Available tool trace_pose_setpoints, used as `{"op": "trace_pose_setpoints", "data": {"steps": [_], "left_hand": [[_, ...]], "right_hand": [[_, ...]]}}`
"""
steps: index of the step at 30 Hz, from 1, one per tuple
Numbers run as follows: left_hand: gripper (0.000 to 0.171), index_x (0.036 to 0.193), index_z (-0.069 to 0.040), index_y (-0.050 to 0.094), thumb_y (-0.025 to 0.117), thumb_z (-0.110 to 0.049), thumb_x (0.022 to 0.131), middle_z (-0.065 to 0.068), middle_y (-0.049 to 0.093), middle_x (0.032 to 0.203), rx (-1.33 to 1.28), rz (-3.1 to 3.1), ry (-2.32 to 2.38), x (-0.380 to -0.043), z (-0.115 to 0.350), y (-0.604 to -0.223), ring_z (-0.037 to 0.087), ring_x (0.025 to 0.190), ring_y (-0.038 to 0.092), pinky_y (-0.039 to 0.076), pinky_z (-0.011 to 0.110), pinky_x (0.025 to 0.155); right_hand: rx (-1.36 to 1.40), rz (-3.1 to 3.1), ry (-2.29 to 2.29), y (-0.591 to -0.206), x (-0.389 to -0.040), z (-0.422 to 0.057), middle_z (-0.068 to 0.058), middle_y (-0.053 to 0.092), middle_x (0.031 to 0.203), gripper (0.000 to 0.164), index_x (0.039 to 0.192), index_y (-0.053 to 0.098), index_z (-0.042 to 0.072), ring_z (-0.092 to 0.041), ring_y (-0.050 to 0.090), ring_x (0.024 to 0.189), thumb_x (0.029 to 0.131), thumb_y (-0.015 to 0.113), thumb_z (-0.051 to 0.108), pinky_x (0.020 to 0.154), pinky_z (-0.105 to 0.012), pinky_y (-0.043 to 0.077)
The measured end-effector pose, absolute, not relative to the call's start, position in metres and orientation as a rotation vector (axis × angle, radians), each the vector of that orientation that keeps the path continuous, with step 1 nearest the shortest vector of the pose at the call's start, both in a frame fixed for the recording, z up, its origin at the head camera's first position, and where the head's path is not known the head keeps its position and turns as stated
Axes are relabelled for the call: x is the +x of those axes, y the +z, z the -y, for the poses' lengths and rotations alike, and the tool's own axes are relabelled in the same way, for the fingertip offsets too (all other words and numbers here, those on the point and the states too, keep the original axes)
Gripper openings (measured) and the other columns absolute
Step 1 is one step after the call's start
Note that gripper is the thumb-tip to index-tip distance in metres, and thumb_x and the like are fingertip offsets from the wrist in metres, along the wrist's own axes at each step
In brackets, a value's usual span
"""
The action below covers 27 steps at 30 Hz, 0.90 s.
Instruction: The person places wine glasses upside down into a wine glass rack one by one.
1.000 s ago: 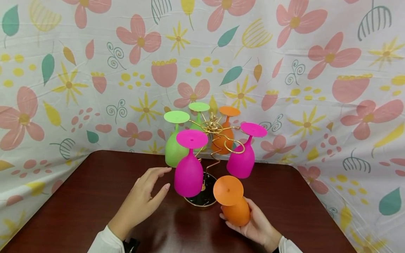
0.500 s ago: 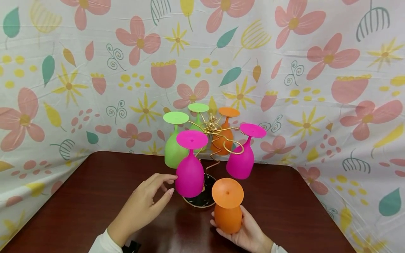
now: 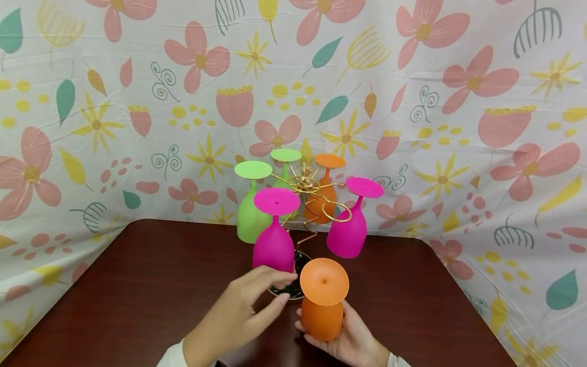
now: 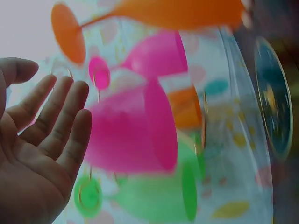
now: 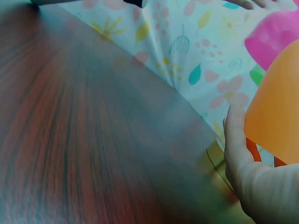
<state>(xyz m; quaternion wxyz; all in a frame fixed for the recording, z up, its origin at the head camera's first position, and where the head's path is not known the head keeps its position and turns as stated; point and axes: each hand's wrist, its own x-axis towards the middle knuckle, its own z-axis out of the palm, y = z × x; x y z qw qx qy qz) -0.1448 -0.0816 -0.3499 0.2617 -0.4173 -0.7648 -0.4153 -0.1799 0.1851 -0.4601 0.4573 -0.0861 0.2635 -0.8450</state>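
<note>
In the head view my right hand point(image 3: 353, 339) grips the bowl of an orange wine glass point(image 3: 322, 321), which is upside down with its round foot toward the camera. My left hand point(image 3: 243, 311) is just left of that glass, fingers extended and holding nothing; its fingertips overlap the lower part of a near pink wine glass point(image 3: 273, 244). Behind stands a gold wire glass rack point(image 3: 306, 183) with an open wire loop at its front right. From it hang upside down the near pink glass, another pink glass point(image 3: 348, 232), two green glasses point(image 3: 253, 219) and an orange glass point(image 3: 324, 199).
The rack's round black base point(image 3: 291, 290) with a gold rim stands on the dark wooden table point(image 3: 114, 285). A flowered cloth point(image 3: 137, 102) hangs behind the table and along its sides.
My left hand has moved right, from beside the near pink glass toward the held orange one. My right hand has shifted the orange glass slightly left and lower. The hanging glasses stay in place.
</note>
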Motion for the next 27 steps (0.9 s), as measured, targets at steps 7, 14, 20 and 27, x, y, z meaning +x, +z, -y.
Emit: {"op": "trace_pose_setpoints", "data": {"steps": [7,14,20,27], "left_hand": [[0.054,0.137,-0.024,0.042,0.065,-0.027,0.088,-0.014,0.059,0.115,-1.044,2.073,-1.364,-0.145,0.046,-0.351,0.002,0.102,0.059,0.052,0.024,0.086],[0.065,0.142,-0.03,0.03,0.065,-0.035,0.086,-0.013,0.061,0.114,-0.96,2.128,-1.564,-0.154,0.032,-0.37,0.003,0.098,0.062,0.053,0.029,0.084],[0.042,0.125,-0.03,0.053,0.067,-0.031,0.085,-0.013,0.061,0.113,-1.006,2.056,-1.481,-0.159,0.024,-0.382,0.005,0.1,0.06,0.052,0.027,0.086],[0.03,0.118,-0.032,0.061,0.062,-0.032,0.089,-0.014,0.062,0.116,-1.025,2.049,-1.5,-0.161,0.02,-0.382,0.005,0.108,0.059,0.05,0.029,0.091]], "right_hand": [[-0.166,-0.731,-2.121,-0.449,-0.177,-0.177,-0.004,0.054,0.127,0.052,0.128,0.05,0.021,-0.024,0.051,0.123,0.097,0.028,0.056,0.11,-0.037,0.034],[-0.178,-0.734,-2.126,-0.444,-0.171,-0.17,-0.002,0.055,0.126,0.049,0.124,0.052,0.023,-0.019,0.053,0.12,0.098,0.023,0.053,0.108,-0.036,0.036],[-0.149,-0.76,-2.134,-0.441,-0.168,-0.165,0.001,0.055,0.119,0.043,0.118,0.052,0.024,-0.016,0.054,0.114,0.098,0.028,0.052,0.106,-0.035,0.039],[-0.132,-0.787,-2.146,-0.437,-0.164,-0.162,0.001,0.055,0.118,0.04,0.117,0.051,0.025,-0.016,0.054,0.113,0.097,0.031,0.054,0.106,-0.036,0.039]]}}
